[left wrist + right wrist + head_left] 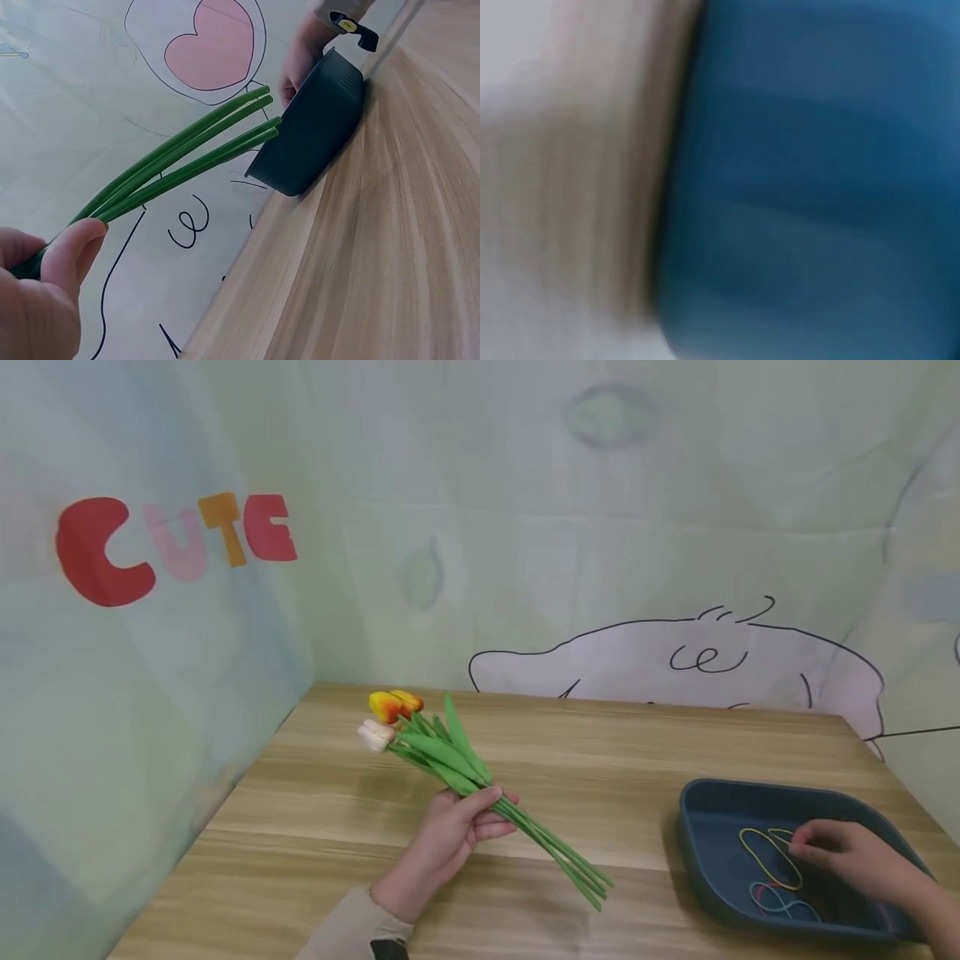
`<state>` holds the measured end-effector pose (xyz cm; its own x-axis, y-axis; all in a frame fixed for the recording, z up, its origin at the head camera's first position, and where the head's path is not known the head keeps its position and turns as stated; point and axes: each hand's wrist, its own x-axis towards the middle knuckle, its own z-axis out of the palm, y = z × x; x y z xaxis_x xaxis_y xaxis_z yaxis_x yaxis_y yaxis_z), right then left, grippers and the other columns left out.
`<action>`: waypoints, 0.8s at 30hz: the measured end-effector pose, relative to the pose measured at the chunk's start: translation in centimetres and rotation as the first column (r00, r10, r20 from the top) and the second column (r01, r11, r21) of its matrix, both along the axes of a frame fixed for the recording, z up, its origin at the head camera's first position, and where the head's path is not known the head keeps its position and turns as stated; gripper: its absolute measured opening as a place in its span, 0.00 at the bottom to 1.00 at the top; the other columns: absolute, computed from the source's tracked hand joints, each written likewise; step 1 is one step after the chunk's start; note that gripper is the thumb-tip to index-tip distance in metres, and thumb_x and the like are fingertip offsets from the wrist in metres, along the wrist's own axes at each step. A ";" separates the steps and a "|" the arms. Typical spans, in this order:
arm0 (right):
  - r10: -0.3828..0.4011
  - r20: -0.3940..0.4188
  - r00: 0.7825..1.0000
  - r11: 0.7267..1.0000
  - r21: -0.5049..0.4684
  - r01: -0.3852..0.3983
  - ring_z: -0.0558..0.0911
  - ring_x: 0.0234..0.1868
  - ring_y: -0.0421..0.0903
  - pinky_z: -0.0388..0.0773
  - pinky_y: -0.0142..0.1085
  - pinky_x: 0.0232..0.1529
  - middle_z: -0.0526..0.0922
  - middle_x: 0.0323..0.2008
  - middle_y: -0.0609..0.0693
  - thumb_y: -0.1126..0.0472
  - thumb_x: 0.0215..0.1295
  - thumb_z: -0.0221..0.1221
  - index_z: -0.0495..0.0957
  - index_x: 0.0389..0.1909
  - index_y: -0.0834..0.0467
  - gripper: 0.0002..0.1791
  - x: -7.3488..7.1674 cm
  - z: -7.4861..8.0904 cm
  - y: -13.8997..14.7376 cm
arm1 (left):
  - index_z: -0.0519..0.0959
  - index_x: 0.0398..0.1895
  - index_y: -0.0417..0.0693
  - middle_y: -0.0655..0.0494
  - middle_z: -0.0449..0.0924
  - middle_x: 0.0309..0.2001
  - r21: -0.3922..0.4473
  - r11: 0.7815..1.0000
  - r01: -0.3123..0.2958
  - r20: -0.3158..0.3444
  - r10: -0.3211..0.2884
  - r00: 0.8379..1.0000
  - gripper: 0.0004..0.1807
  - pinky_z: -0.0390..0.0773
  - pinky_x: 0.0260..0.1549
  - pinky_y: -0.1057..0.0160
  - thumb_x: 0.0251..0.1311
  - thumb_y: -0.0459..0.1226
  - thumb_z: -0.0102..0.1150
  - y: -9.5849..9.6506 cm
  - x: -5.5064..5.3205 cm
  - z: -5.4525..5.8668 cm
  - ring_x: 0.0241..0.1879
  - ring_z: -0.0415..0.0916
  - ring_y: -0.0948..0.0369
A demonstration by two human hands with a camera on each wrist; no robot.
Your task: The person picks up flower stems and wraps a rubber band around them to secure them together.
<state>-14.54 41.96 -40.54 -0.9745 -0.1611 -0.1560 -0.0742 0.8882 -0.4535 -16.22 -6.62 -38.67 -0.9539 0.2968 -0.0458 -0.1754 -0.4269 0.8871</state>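
My left hand grips a small bunch of tulips midway along the green stems, thumb on top. Their heads, orange-yellow and pale pink, point to the far left; the stem ends angle toward the near right. In the left wrist view, bare stems stick out past the thumb. Over the dark blue tray, my right hand pinches a yellow rubber band at its fingertips. A light blue rubber band and a reddish one lie in the tray. The right wrist view is blurred.
The tray stands at the right of the wood-grain table, near its right edge. A printed cloth backdrop rises behind the table and along its left side.
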 end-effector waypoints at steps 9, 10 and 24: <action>-0.069 -0.011 0.998 0.997 -0.040 0.068 0.71 0.31 0.31 0.72 0.27 0.28 0.80 0.37 0.50 0.55 0.72 0.53 0.77 0.41 0.63 0.13 0.5 1.4 -0.8 | 0.69 0.38 0.40 0.50 0.85 0.32 0.019 1.000 0.000 0.002 0.000 1.000 0.03 0.86 0.43 0.59 0.65 0.26 0.49 0.0 -0.2 0.2 0.34 0.86 0.59; -0.080 -0.015 0.997 0.996 -0.041 0.080 0.72 0.32 0.30 0.73 0.28 0.28 0.81 0.37 0.50 0.55 0.72 0.53 0.77 0.42 0.63 0.14 0.5 1.6 -0.8 | 0.69 0.38 0.40 0.49 0.85 0.32 0.019 1.000 0.000 0.001 0.000 1.000 0.03 0.86 0.43 0.59 0.65 0.26 0.49 0.0 -0.2 0.3 0.34 0.86 0.59; -0.089 -0.257 0.962 0.978 -0.204 0.036 0.74 0.31 0.28 0.74 0.25 0.25 0.77 0.29 0.35 0.65 0.69 0.56 0.75 0.37 0.65 0.06 1.7 2.3 -1.9 | 0.69 0.38 0.40 0.46 0.85 0.34 0.024 0.999 -0.024 0.011 0.024 1.000 0.03 0.86 0.44 0.58 0.65 0.26 0.49 -0.4 -0.2 0.8 0.34 0.86 0.58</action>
<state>-12.79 40.01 -38.25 -0.9857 -0.0998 0.1355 -0.1612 0.7908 -0.5904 -16.40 -7.01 -37.82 -0.9602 0.2749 -0.0494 -0.1744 -0.4522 0.8747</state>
